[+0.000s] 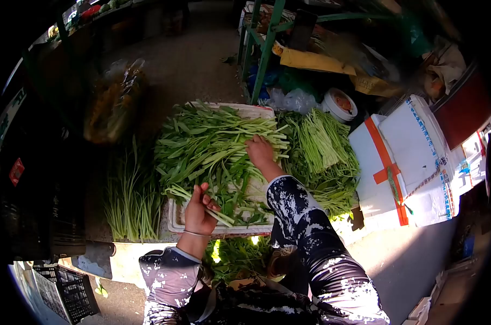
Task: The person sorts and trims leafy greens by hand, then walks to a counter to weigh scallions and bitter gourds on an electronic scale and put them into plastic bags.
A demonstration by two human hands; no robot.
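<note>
A white foam box (175, 221) holds a heap of water spinach (202, 141), its long leaves to the left and pale green stems to the right. My left hand (200, 210) is closed around a few water spinach stalks (223, 218) near the front left of the box; their cut ends stick out toward the right. Farther back, my right hand (260, 151) reaches onto the heap, its fingers bent around stems near their cut ends. The fingertips of my right hand are partly hidden among the stalks.
Bundled greens (324, 143) lie right of the box, and more long-stemmed greens (131, 206) lie left. White foam boxes with orange tape (383, 146) stand at right. A white bucket (339, 104) and green metal frame (265, 54) are behind. A black crate (72, 290) sits lower left.
</note>
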